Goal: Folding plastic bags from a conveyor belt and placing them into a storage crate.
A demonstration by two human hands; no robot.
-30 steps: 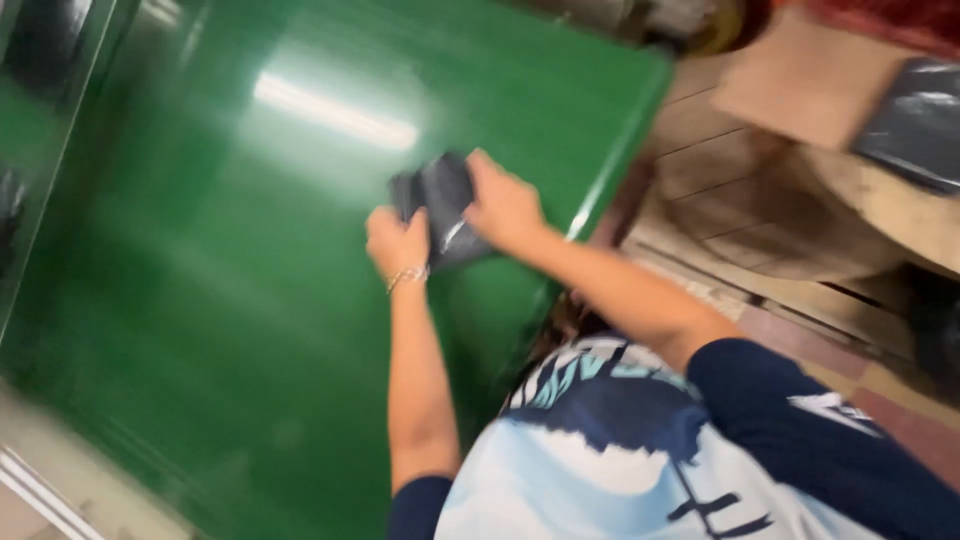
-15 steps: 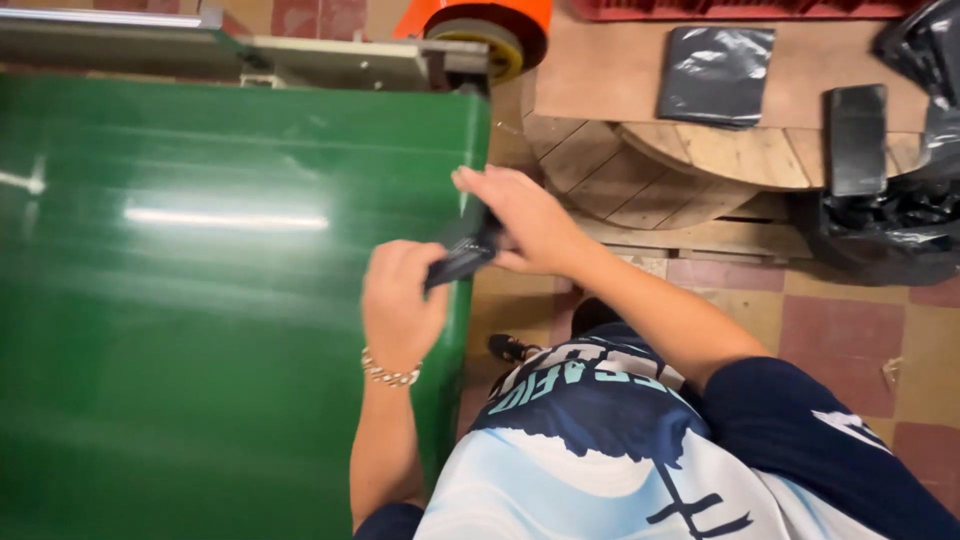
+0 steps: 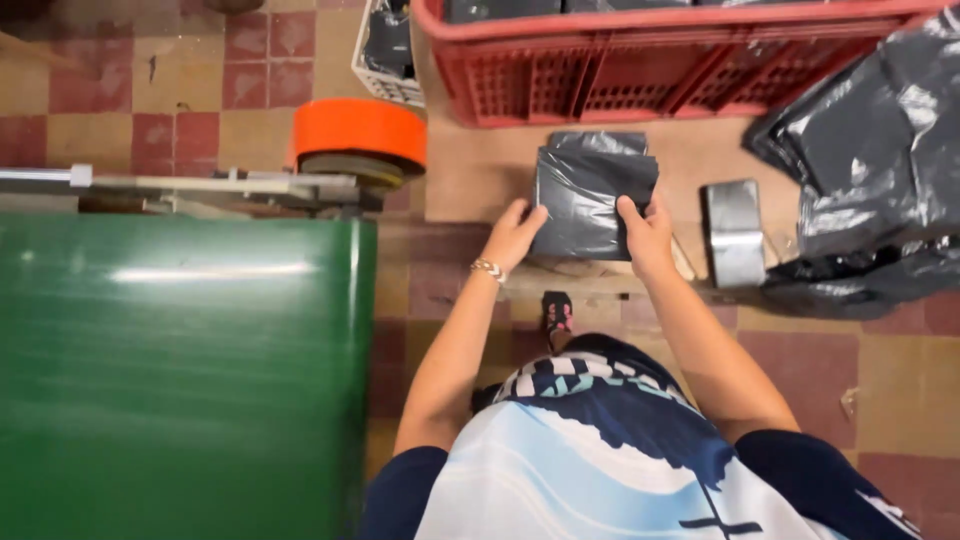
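Observation:
A dark grey plastic package [image 3: 588,195] lies on a brown cardboard surface [image 3: 480,170] in front of me. My left hand [image 3: 513,236] grips its left edge, and a beaded bracelet circles that wrist. My right hand [image 3: 646,234] grips its right edge. Both hands hold the same package, which rests flat on top of another like it.
A green conveyor belt [image 3: 180,370] fills the left. An orange roller [image 3: 360,135] sits at its end. A red plastic crate [image 3: 670,60] stands behind the package. A small silver-grey package [image 3: 733,232] and a heap of dark bags [image 3: 870,170] lie to the right.
My hands carried the dark package off the green belt and to the right, onto the cardboard surface. My view swung right with them.

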